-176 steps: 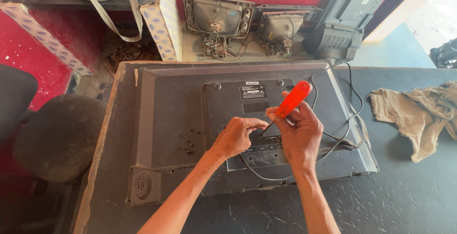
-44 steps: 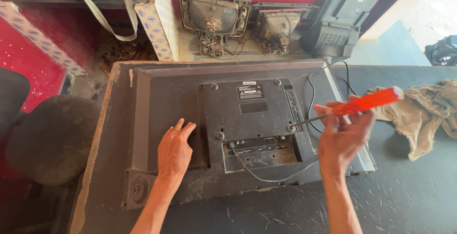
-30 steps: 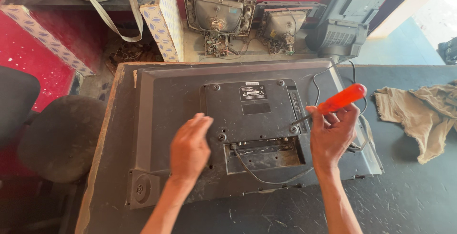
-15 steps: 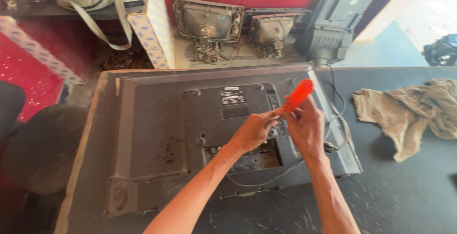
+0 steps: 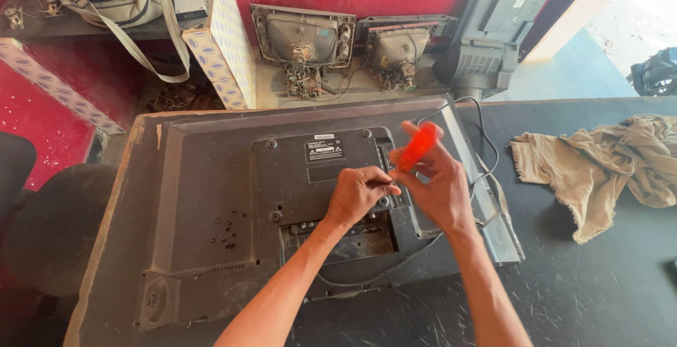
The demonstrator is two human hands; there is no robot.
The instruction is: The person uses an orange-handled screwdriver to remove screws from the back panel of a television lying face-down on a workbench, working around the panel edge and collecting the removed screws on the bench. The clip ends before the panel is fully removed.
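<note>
Here we see a flat-screen television lying face down across the left half of a dark workbench, its back panel up. Our right hand is closed around a red-handled screwdriver, tip angled down at the panel's raised centre section. Our left hand is curled, fingertips pinched beside the tip; what they grip, we cannot tell. A crumpled tan cloth lies near the bench's right edge.

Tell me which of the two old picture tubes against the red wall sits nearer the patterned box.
The left picture tube, right beside the patterned box; the other stands farther right.
</note>
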